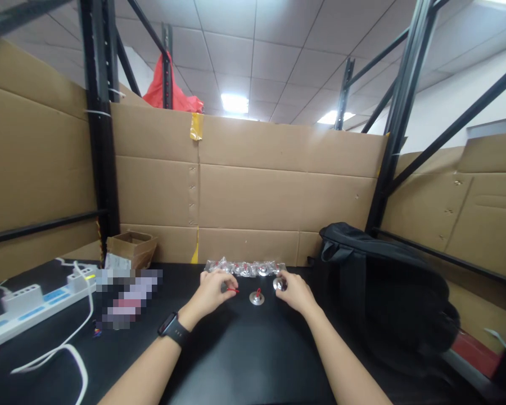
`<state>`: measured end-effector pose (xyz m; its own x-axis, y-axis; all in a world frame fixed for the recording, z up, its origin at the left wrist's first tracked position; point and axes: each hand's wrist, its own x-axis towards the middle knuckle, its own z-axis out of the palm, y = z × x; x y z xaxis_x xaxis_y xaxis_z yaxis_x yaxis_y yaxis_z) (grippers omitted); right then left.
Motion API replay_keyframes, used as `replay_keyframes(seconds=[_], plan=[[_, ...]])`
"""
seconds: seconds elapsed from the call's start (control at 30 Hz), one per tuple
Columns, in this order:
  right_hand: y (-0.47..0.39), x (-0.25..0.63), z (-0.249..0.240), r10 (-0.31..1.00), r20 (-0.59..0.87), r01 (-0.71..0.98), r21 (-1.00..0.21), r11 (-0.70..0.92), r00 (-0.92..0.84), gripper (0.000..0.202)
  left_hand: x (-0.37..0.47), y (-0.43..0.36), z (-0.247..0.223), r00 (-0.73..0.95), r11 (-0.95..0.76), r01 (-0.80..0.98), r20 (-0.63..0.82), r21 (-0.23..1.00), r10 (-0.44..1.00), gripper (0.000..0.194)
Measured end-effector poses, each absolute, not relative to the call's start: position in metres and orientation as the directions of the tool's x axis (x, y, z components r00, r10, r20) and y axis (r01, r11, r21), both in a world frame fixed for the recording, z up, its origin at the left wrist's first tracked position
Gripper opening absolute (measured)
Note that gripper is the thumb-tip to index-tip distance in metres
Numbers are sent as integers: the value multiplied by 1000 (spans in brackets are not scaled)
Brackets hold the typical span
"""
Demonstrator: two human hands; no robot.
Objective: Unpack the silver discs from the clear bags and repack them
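My left hand (217, 288), with a dark smartwatch (174, 329) on its wrist, is closed in a pinch on a small thin red piece (233, 290). My right hand (294, 289) grips a shiny round silver disc (279, 284) by its edge; the fingers cover part of it. Between the hands, a silver disc with an upright red hook-like part (257, 298) stands on the black tabletop (244, 360), touched by neither hand. Just beyond lies a row of clear plastic packets (253, 269) with several similar silver and red pieces.
A black backpack (379, 292) stands on the right. At left are a white power strip (37, 312), a looping white cable (73, 344) and an open cardboard box (132, 247). Cardboard panels (253, 197) and dark metal posts (103, 140) enclose the table.
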<state>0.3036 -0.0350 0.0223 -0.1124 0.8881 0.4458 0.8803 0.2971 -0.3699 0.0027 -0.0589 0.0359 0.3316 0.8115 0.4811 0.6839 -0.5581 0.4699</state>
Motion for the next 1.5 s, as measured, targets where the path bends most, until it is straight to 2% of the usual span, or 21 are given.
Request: replay_keyframes(seconds=[0.1, 0.23, 0.33, 0.47, 0.57, 0.67, 0.73, 0.97, 1.2, 1.37, 1.5], plan=[[-29, 293, 21, 846, 532, 707, -581, 403, -44, 26, 5, -59, 35, 284, -566, 639, 524, 521, 803, 11], [-17, 264, 33, 875, 483, 398, -802, 445, -5, 31, 5, -44, 44, 161, -569, 569, 598, 594, 785, 17], [-13, 233, 52, 870, 491, 217, -845, 488, -46, 35, 8, -26, 59, 42, -543, 541, 624, 643, 780, 22], [-16, 204, 61, 823, 568, 39, -822, 568, -22, 35, 24, -15, 59, 21, -523, 534, 607, 665, 794, 23], [-22, 199, 49, 807, 591, 2, -807, 591, -2, 35, 32, -17, 42, 56, -555, 502, 616, 663, 786, 24], [-29, 198, 35, 818, 574, 21, -818, 575, -19, 38, 31, -18, 25, 132, -581, 330, 573, 744, 809, 30], [-33, 197, 30, 820, 571, 50, -818, 572, -38, 41, 28, -17, 19, 118, -569, 247, 559, 784, 821, 33], [-37, 195, 26, 818, 566, 48, -819, 572, -98, 42, 27, -15, 18, 120, -604, 278, 597, 747, 794, 27], [-43, 194, 30, 840, 526, -89, -851, 518, -132, 46, 17, -23, 32, 105, -649, 443, 683, 619, 723, 21], [-44, 195, 30, 873, 471, -160, -878, 451, -127, 47, 20, -27, 34, 153, -641, 466, 658, 610, 737, 20], [-38, 196, 26, 870, 487, -152, -868, 472, -79, 40, 26, -27, 32, 151, -651, 392, 652, 650, 743, 21]])
